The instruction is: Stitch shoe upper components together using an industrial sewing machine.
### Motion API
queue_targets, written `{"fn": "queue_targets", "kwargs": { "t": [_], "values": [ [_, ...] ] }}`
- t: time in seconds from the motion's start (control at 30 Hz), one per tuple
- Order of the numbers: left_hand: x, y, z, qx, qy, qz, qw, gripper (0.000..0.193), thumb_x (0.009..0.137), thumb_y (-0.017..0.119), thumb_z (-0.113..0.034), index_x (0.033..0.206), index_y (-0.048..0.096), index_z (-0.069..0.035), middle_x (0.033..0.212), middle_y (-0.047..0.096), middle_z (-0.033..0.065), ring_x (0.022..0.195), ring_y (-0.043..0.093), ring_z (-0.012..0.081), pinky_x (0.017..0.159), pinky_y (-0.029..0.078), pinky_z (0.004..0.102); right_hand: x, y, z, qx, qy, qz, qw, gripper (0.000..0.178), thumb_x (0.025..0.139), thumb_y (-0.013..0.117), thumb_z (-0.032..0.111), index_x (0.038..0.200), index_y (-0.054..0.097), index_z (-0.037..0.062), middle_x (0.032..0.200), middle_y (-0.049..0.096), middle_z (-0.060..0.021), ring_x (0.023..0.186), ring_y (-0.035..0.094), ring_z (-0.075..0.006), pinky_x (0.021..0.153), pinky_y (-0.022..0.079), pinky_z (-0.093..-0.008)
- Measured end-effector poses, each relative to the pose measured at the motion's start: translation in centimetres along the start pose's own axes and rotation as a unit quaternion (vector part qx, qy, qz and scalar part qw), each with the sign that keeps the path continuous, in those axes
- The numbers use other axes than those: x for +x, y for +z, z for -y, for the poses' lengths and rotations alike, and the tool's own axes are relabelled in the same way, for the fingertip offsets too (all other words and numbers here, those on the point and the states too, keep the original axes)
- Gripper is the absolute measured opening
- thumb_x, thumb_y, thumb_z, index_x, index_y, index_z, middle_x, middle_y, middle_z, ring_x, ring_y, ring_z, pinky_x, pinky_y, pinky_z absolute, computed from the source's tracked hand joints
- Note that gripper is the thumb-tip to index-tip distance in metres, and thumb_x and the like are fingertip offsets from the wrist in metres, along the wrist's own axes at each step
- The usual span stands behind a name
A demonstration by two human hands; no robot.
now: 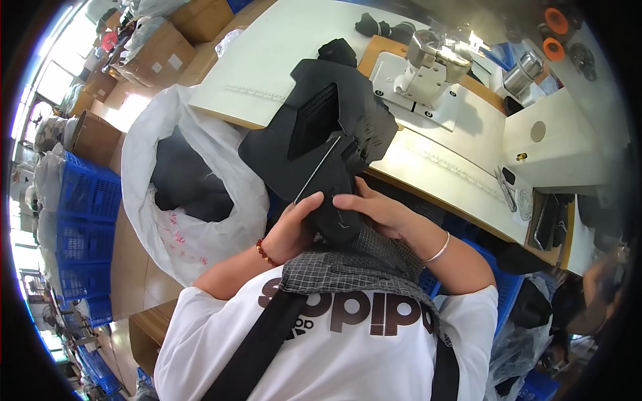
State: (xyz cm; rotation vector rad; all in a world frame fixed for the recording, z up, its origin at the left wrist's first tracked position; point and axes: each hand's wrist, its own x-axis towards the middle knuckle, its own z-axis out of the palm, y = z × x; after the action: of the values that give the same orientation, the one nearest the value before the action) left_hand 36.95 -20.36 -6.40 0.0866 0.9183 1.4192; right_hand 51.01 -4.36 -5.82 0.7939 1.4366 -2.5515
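Between my two hands is a black fabric piece, held close to my body below the table's edge. My left hand grips its left side, thumb on top. From the right, my right hand pinches it with the thumb lying across the surface. A thin, straight, pale rod or strip runs from beside my left thumb up over the black material; I cannot tell which it is. Just beyond my hands, a pile of black cut pieces overhangs the table's front edge. My curled fingers are mostly hidden under the piece.
A white worktable carries a sewing machine, with small scissors at its right. To the left stands a white sack of black pieces. Blue crates and cardboard boxes line the left. Another person's arm shows far right.
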Motion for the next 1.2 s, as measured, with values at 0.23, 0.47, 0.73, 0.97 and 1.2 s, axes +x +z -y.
{"fn": "queue_targets", "kwargs": {
  "t": [0.23, 0.47, 0.73, 0.97, 1.2],
  "values": [
    [-0.6, -3.8, -5.5, -0.041, 0.149, -0.019, 0.988, 0.059, 0.105, 0.047, -0.049, 0.144, 0.047, -0.005, 0.139, 0.059, 0.0143, 0.127, 0.056, 0.0265, 0.109, 0.043, 0.0453, -1.1, 0.6, 0.4, -0.027, 0.009, -0.032, 0.999, 0.127, 0.077, 0.082, 0.043, 0.156, -0.001, -0.0111, 0.156, 0.026, -0.0320, 0.144, 0.036, -0.0349, 0.117, 0.033, -0.0378],
    [1.2, -6.8, -11.3, 0.088, 0.107, 0.022, 0.990, 0.072, 0.106, 0.031, -0.060, 0.142, 0.050, -0.001, 0.133, 0.063, 0.0153, 0.119, 0.061, 0.0238, 0.100, 0.047, 0.0375, -1.7, -2.6, -1.8, -0.107, -0.034, -0.019, 0.993, 0.130, 0.078, 0.080, 0.052, 0.155, -0.002, -0.0125, 0.156, 0.024, -0.0364, 0.145, 0.035, -0.0394, 0.118, 0.033, -0.0402],
    [6.6, -7.9, -9.9, 0.198, 0.015, 0.099, 0.975, 0.050, 0.104, 0.055, -0.040, 0.139, 0.054, -0.004, 0.134, 0.062, 0.0080, 0.124, 0.058, 0.0222, 0.108, 0.046, 0.0379, -3.7, -4.8, -3.6, -0.315, -0.087, -0.014, 0.945, 0.120, 0.077, 0.082, 0.046, 0.155, 0.012, -0.0103, 0.154, 0.033, -0.0326, 0.146, 0.037, -0.0340, 0.119, 0.030, -0.0361],
    [6.1, -11.5, -11.1, 0.237, 0.173, 0.012, 0.956, 0.044, 0.098, 0.061, -0.033, 0.132, 0.063, -0.005, 0.134, 0.064, 0.0057, 0.123, 0.059, 0.0216, 0.111, 0.041, 0.0401, -3.8, -4.4, -6.8, -0.334, -0.319, -0.079, 0.884, 0.113, 0.069, 0.082, 0.033, 0.149, 0.019, -0.0165, 0.146, 0.037, -0.0344, 0.140, 0.039, -0.0409, 0.117, 0.034, -0.0380],
    [6.0, 2.4, -12.2, 0.479, 0.355, 0.184, 0.781, 0.065, 0.083, 0.075, -0.035, 0.130, 0.056, 0.005, 0.123, 0.062, 0.0088, 0.115, 0.058, 0.0234, 0.104, 0.042, 0.0394, -11.4, -3.7, -7.8, -0.385, -0.418, -0.304, 0.765, 0.124, 0.061, 0.091, 0.044, 0.145, 0.023, -0.0170, 0.136, 0.042, -0.0332, 0.128, 0.046, -0.0456, 0.110, 0.038, -0.0455]
  ]
}}
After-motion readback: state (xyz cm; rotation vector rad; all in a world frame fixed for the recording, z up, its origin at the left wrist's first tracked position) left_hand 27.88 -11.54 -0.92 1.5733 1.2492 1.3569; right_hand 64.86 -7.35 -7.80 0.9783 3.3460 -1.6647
